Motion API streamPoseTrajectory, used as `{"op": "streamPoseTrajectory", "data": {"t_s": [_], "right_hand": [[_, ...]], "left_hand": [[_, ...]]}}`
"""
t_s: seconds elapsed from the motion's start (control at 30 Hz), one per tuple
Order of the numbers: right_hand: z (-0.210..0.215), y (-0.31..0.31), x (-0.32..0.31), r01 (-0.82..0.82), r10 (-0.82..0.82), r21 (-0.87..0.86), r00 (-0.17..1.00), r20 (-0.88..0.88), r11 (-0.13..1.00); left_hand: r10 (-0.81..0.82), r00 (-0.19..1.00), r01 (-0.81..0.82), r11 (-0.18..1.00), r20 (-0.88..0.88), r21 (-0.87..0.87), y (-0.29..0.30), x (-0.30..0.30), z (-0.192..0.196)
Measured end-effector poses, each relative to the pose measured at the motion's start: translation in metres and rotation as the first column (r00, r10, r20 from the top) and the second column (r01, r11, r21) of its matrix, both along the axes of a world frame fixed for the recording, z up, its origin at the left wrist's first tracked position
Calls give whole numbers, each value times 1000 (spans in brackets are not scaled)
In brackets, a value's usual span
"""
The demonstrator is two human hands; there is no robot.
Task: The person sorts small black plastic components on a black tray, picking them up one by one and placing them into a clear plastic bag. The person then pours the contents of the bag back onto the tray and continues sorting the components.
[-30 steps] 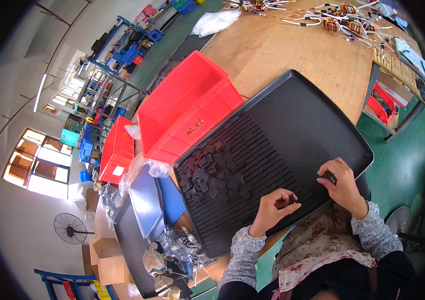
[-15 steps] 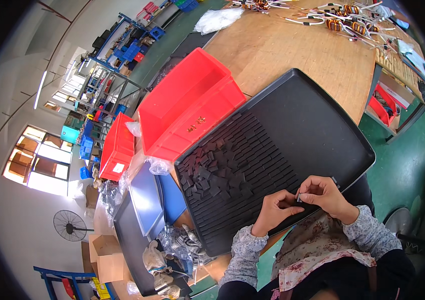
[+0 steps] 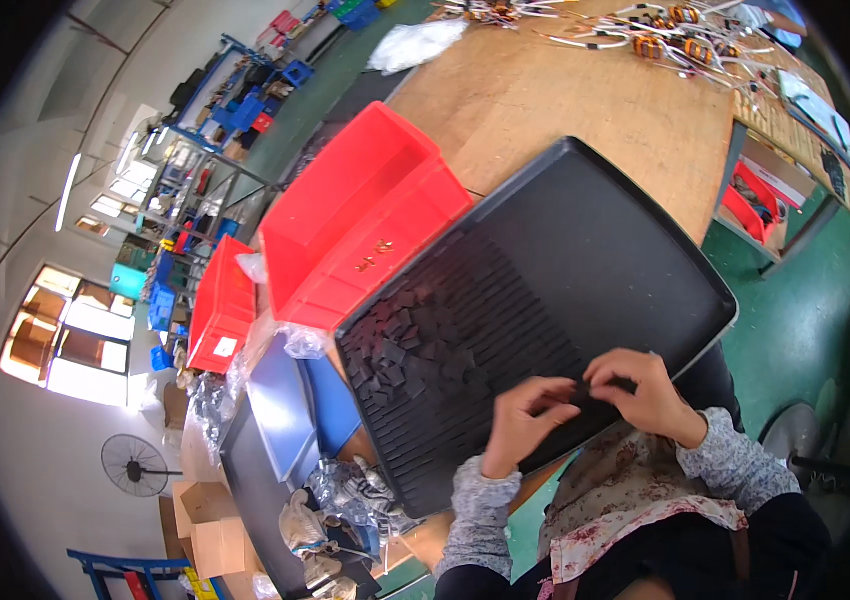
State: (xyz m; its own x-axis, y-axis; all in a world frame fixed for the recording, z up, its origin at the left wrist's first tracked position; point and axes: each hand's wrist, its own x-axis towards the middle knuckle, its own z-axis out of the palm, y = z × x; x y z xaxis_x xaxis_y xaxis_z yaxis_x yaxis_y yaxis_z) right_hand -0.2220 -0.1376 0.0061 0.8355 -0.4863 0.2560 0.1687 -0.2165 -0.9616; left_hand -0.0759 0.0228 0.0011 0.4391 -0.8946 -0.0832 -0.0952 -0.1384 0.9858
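A large black tray (image 3: 635,230) lies at a slant before me. Rows of small black flat pieces (image 3: 505,310) cover part of its floor, and a loose heap of the same pieces (image 3: 407,345) lies on the left side. Over the tray's near edge, my left hand (image 3: 530,420) is curled with thumb and forefinger tips a little apart. Beside it my right hand (image 3: 647,395) has thumb and forefinger drawn close together. Anything between those fingertips is too dark and small to make out against the tray.
Beyond the tray's left edge stands a red bin (image 3: 360,225), with another red bin (image 3: 225,305) farther left. Blue sheets (image 3: 285,405) and grey gloves (image 3: 305,525) lie at lower left. Wired copper coils (image 3: 690,45) sit on the far table. A fan (image 3: 135,458) stands at left.
My hands have moved slightly apart from their earlier pinch together on a small dark piece. The left hand has shifted a little left. The whole view has shifted slightly.
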Motion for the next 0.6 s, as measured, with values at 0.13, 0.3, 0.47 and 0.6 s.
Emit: {"op": "streamPoseTrajectory", "data": {"t_s": [0.13, 0.3, 0.47, 0.6], "right_hand": [[-3, -11, 5, 206, -211, -51, 965, -158, 977], [-20, -16, 5, 209, -296, -545, 952, -76, 812], [-31, -18, 5, 52, -152, -523, 977, -149, 851], [-27, -31, -3, 64, -145, -505, 982, -122, 860]], "left_hand": [[273, 650, -265, 956, 710, -125, 16, 34, 17], [216, 509, -335, 941, 833, -40, 33, 44, 4], [224, 557, -356, 935, 800, -14, 30, 43, 3], [267, 471, -423, 905, 841, -51, 42, 47, 8]]}}
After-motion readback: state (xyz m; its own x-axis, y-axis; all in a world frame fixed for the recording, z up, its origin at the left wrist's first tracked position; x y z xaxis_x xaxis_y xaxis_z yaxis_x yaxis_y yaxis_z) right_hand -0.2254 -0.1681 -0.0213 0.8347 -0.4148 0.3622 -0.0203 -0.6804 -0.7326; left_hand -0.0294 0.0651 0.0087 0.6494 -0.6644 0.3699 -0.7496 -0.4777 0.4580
